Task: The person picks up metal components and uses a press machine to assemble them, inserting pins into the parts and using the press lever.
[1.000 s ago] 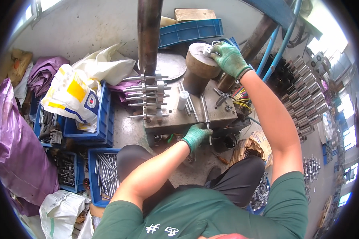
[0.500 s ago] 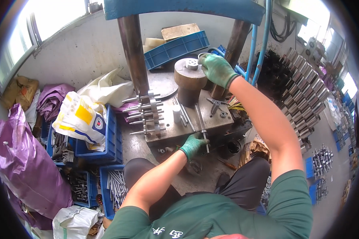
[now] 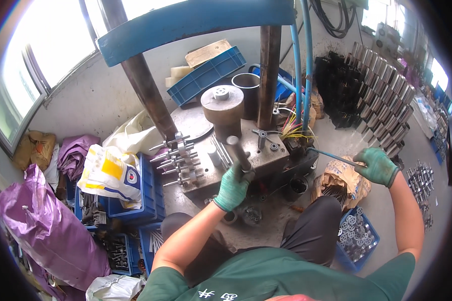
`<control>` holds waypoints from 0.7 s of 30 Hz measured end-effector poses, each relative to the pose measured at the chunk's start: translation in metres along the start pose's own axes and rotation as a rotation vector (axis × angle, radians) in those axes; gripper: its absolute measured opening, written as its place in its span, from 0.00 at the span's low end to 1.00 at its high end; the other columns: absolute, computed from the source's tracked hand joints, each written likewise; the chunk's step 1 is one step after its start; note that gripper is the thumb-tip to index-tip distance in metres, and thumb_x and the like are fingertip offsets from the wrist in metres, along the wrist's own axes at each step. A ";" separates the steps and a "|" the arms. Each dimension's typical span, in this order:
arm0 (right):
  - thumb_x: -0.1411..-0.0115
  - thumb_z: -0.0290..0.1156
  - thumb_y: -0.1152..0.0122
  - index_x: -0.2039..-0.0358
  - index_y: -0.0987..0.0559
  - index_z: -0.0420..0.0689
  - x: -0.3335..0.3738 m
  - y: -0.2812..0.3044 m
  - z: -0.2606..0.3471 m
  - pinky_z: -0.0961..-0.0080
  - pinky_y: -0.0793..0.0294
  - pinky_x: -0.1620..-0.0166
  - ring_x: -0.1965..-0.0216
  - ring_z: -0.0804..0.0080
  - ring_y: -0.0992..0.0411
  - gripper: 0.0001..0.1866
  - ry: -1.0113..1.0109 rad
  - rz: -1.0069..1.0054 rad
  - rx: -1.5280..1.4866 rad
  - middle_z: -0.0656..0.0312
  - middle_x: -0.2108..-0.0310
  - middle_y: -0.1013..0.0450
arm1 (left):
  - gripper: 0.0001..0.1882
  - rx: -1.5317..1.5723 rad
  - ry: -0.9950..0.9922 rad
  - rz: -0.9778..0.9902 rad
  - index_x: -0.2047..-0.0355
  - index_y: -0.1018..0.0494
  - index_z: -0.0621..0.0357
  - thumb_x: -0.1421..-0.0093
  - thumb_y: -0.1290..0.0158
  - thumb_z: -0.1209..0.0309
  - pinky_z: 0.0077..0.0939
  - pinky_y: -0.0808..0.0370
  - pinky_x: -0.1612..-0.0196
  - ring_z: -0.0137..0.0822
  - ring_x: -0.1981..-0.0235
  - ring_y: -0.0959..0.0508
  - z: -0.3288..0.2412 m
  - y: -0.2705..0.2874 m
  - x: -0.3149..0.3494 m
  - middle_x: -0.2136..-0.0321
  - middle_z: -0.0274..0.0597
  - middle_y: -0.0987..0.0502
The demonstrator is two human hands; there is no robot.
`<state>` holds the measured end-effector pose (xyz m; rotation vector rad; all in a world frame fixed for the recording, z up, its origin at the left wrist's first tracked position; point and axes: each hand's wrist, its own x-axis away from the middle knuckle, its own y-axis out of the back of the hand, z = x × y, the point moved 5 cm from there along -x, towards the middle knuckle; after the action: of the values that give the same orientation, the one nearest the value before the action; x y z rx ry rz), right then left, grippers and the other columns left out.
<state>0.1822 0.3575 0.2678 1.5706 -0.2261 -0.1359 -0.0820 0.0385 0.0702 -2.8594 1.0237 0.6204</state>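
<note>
Left hand (image 3: pixel 233 187) grips rod (image 3: pixel 240 154) (tilted) | right hand (image 3: pixel 377 167) outstretched, gripping lever (image 3: pixel 332 157)

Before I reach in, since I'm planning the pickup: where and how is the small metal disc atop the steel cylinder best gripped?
Probably by opposite sides of its rim, from the near side: the small metal disc stands proud of the steel cylinder, leaving its edge exposed.

Shot from the person's head, left one of a side-by-side fisheye pair. Looked down and forward: over green shirt (image 3: pixel 271 271) and dark trousers (image 3: pixel 314 228), near, to metal block (image 3: pixel 263 157) mid-scene. Caught left hand (image 3: pixel 233 185) and right hand (image 3: pixel 378 166) close up; ran far to windows (image 3: pixel 60 55), left, and stacked cylinders (image 3: pixel 384 100), right.
</note>
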 end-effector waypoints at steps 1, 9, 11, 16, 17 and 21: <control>0.41 0.38 0.36 0.54 0.14 0.38 0.009 -0.005 -0.006 0.57 0.21 0.47 0.55 0.49 0.19 0.19 -0.037 -0.014 -0.082 0.48 0.58 0.17 | 0.30 0.074 -0.056 -0.050 0.31 0.37 0.62 0.31 0.43 0.80 0.29 0.21 0.48 0.32 0.56 0.20 -0.014 0.007 -0.012 0.58 0.40 0.23; 0.40 0.36 0.32 0.42 0.25 0.40 -0.023 0.018 -0.012 0.62 0.19 0.45 0.49 0.48 0.21 0.27 -0.012 -0.753 -0.204 0.47 0.45 0.24 | 0.22 0.153 -0.375 -0.346 0.36 0.42 0.62 0.26 0.50 0.80 0.35 0.13 0.53 0.40 0.60 0.16 -0.090 0.093 -0.183 0.58 0.45 0.25; 0.38 0.40 0.32 0.36 0.29 0.42 -0.055 0.039 -0.016 0.62 0.19 0.44 0.47 0.48 0.21 0.32 -0.032 -0.834 -0.167 0.46 0.41 0.26 | 0.21 0.176 -0.322 -0.431 0.38 0.40 0.61 0.28 0.50 0.83 0.35 0.12 0.55 0.40 0.60 0.16 -0.075 0.119 -0.225 0.58 0.44 0.26; 0.34 0.57 0.36 0.26 0.37 0.44 -0.117 0.058 -0.042 0.60 0.21 0.40 0.40 0.46 0.24 0.45 -0.241 -0.812 -0.079 0.41 0.34 0.31 | 0.19 0.145 -0.104 -0.532 0.44 0.37 0.58 0.31 0.50 0.87 0.36 0.11 0.62 0.42 0.66 0.16 -0.070 0.125 -0.267 0.57 0.46 0.27; 0.33 0.62 0.39 0.25 0.39 0.43 -0.126 0.058 -0.048 0.59 0.23 0.38 0.38 0.45 0.26 0.47 -0.267 -0.778 -0.059 0.39 0.34 0.32 | 0.19 0.168 -0.044 -0.520 0.44 0.36 0.57 0.31 0.50 0.87 0.36 0.11 0.63 0.42 0.67 0.16 -0.065 0.123 -0.270 0.58 0.46 0.26; 0.32 0.57 0.40 0.37 0.24 0.38 -0.140 0.058 -0.058 0.59 0.24 0.38 0.42 0.49 0.23 0.36 -0.257 -0.703 -0.062 0.46 0.41 0.24 | 0.19 0.134 -0.014 -0.439 0.43 0.36 0.56 0.31 0.51 0.86 0.36 0.11 0.65 0.40 0.68 0.16 -0.063 0.117 -0.276 0.58 0.46 0.26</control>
<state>0.0560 0.4460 0.3183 1.5106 0.1408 -0.8865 -0.3256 0.1016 0.2445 -2.8140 0.3900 0.5081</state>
